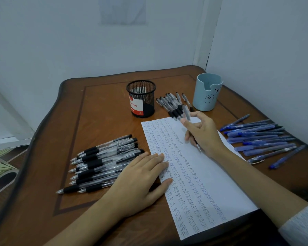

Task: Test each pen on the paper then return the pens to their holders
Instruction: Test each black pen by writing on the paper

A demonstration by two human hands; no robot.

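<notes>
A white paper [194,174] covered in rows of the word "test" lies on the wooden table [100,121]. My right hand [203,134] grips a clear black pen [186,112] over the sheet's upper part, its tip [198,147] at the paper. My left hand [142,176] rests flat on the paper's left edge. A pile of black pens [103,162] lies to the left. A second black bunch [172,103] lies behind the paper. Blue pens [260,137] are spread at the right. A black mesh holder [141,98] and a pale blue cup holder [207,92] stand at the back.
Walls close in behind and to the right of the table. The table's curved left edge drops to a patterned floor [2,167]. A label sits inside the mesh holder.
</notes>
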